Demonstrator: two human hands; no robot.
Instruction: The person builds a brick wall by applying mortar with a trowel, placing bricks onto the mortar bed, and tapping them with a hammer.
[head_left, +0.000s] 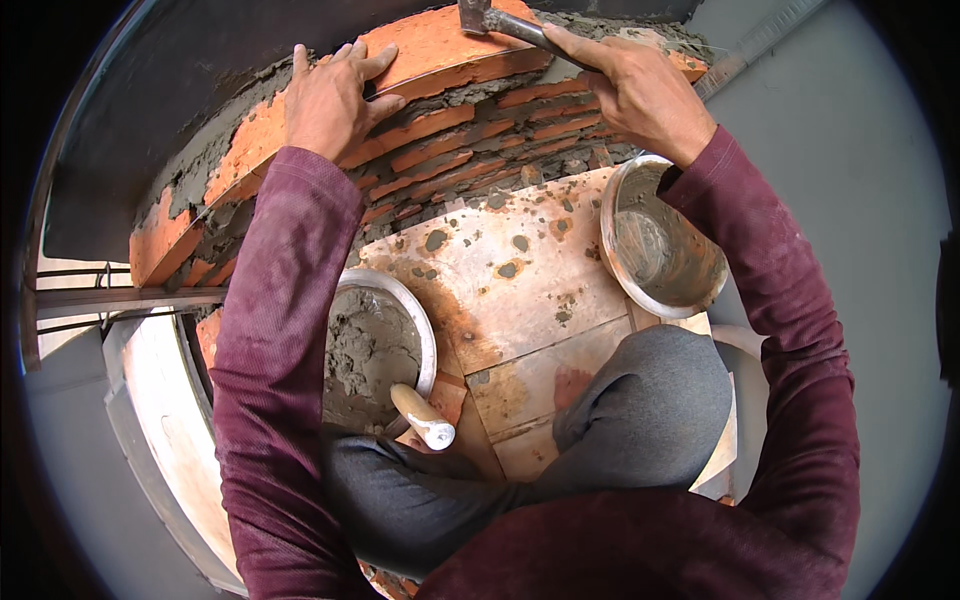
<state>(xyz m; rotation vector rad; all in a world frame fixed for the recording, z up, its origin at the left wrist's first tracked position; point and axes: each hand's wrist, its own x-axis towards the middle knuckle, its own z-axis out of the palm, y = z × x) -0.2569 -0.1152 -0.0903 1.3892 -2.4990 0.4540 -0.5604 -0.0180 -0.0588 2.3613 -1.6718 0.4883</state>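
Observation:
My left hand (330, 105) lies on the top course of a curved orange brick wall (430, 135), its fingers spread over a brick (430, 50) and wet grey mortar nearby. My right hand (650, 100) grips the dark handle of a hammer (478, 15), whose metal head is over that top brick. A thin line runs along the wall's upper front edge. Lower courses show ragged mortar between the bricks. Below my left arm sits a white-rimmed bucket (370, 345) of grey mortar, with a wooden tool handle (418, 410) sticking out toward me.
A second, mostly empty bucket (665, 265) stands right, on mortar-spattered boards (530, 300). My grey-trousered legs (640, 400) are folded below. A dark panel (120, 120) stands behind the wall, metal bars (85, 295) at left, and a spirit level or straightedge (760, 45) at upper right.

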